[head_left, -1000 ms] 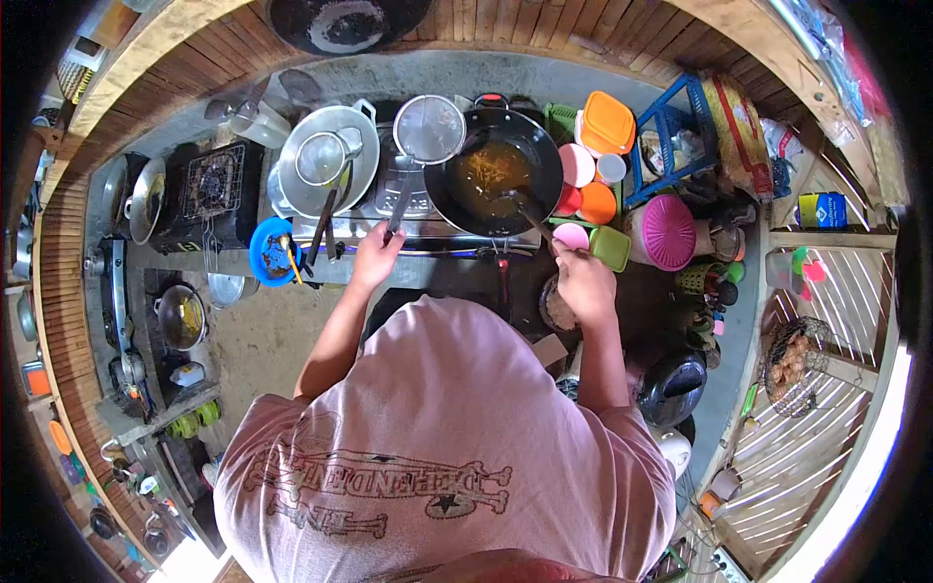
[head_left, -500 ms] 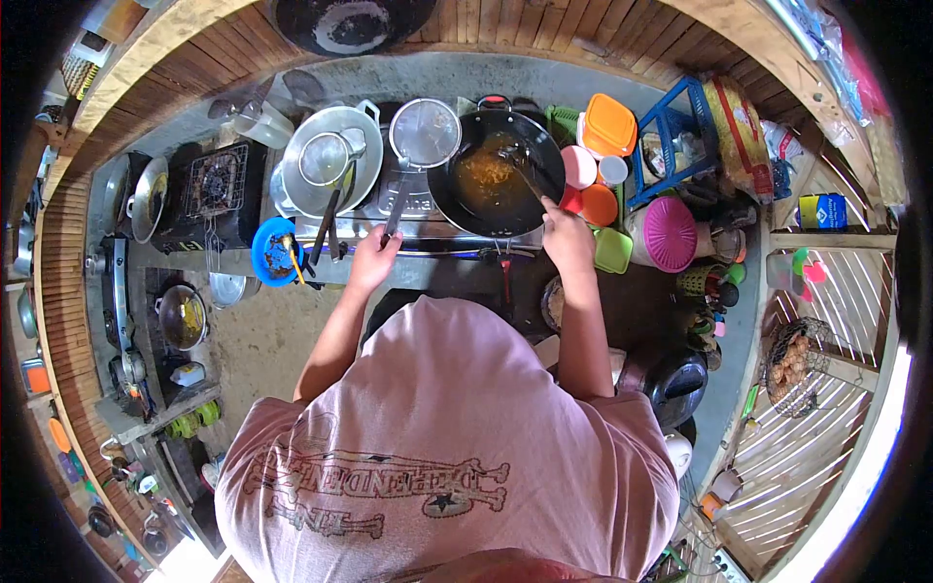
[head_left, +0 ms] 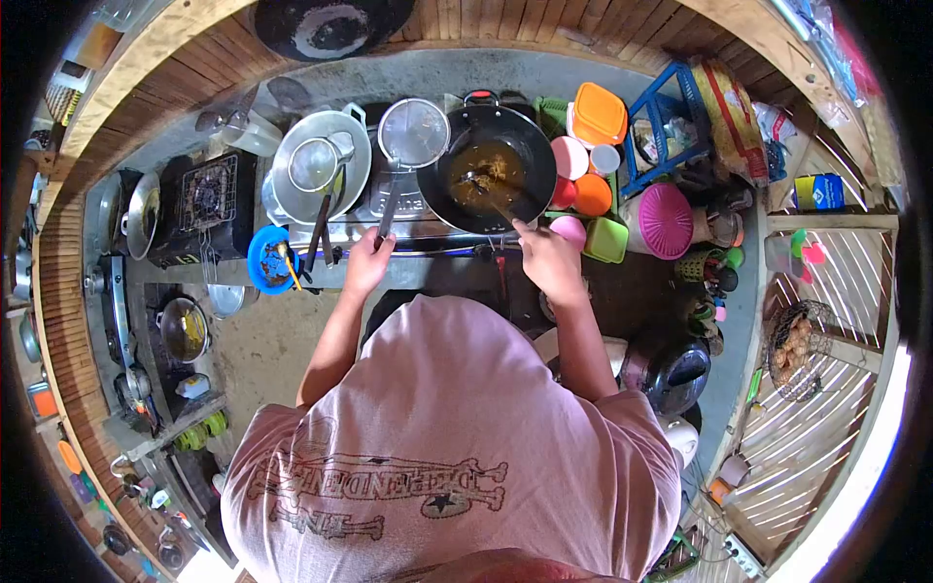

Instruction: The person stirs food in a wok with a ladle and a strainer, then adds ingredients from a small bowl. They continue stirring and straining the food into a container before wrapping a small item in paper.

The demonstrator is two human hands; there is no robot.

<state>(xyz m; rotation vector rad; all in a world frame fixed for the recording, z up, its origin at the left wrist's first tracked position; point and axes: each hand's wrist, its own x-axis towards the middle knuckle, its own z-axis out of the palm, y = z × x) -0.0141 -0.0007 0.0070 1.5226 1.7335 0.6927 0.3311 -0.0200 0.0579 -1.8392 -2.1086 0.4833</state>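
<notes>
My left hand (head_left: 368,262) is closed round the handle of a round mesh strainer (head_left: 414,133), whose basket sits just left of the black wok. In my right hand (head_left: 550,260) is the handle of a utensil (head_left: 499,208) that reaches down into the wok (head_left: 537,165). Brown liquid with small browned pieces (head_left: 493,175) lies in the wok, and the utensil's head is among them. Left of the strainer, a large metal pot (head_left: 357,185) holds another strainer (head_left: 318,163) and dark-handled tools.
A blue bowl (head_left: 260,262) with a yellow-handled utensil stands near the counter's left front edge. Behind it is a black stove (head_left: 185,223). Right of the wok are an orange container (head_left: 599,114), a green container (head_left: 606,240) and a pink lid (head_left: 665,221).
My right hand has moved left and down, and the utensil's head has swung from the wok's upper right to its left middle. The view has shifted slightly.
</notes>
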